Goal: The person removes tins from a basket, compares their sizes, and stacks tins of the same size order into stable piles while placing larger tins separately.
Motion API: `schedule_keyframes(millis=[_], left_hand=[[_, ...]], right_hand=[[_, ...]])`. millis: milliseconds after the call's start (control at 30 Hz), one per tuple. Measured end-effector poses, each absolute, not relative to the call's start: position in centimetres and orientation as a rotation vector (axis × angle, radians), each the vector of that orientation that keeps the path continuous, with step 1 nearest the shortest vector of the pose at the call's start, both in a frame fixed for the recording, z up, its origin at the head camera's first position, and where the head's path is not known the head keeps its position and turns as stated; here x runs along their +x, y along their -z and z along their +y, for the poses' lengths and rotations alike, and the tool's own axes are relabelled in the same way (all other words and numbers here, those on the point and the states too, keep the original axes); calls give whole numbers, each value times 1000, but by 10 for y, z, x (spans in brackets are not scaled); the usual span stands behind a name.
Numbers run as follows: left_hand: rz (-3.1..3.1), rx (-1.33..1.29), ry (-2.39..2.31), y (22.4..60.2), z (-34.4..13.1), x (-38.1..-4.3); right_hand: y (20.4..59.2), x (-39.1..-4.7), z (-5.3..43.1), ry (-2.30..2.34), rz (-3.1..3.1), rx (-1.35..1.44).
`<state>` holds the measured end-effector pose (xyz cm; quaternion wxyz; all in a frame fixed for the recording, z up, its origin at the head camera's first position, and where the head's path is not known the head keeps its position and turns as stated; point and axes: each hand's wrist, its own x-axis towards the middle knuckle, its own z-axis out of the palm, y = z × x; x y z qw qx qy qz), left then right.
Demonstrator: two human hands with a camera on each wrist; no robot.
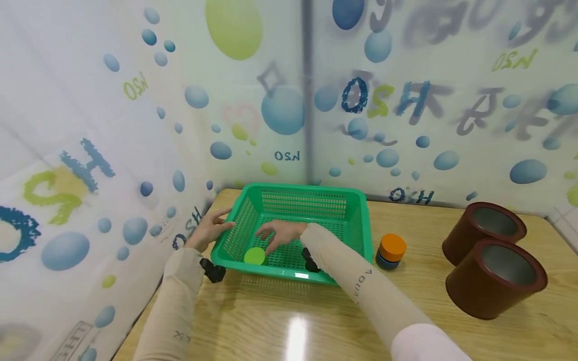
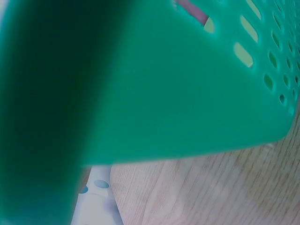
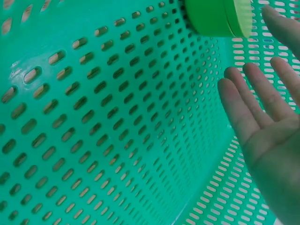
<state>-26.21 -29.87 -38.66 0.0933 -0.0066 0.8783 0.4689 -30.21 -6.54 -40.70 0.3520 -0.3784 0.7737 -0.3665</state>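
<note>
A green plastic basket with slotted walls stands on the wooden table. Inside its near left corner is a small round tub with a lime-green lid, also visible at the top of the right wrist view. My right hand reaches into the basket just beside the tub, fingers spread and apart from it. In the right wrist view that hand holds nothing. My left hand rests on the basket's left rim with its fingers extended. The left wrist view is mostly filled by the basket's outer wall.
Right of the basket sits a round tub with an orange lid and a dark blue base. Two brown, hollow-topped cylinders stand farther right. A patterned curtain hangs along the table's back and left sides.
</note>
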Motion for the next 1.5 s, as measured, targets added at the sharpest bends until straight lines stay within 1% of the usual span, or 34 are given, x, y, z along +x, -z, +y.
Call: schedule_keyframes(millis=[400,800,1200,1500], left_hand=[[2611,-15,-1373,386,-298,-262],[2601,-25,-1389,387,-297,-262],[2603,-36,-1397,386,-296,-261],[2598,-42,-1391,386,-297,-262]], right_hand=[[416,-300,-83,759,2006,-971],[415,-295,-90,578,2080,-1046],[413,-293,-87,626,2093,-1004],[406,-299,-78,752,2099,-1004]])
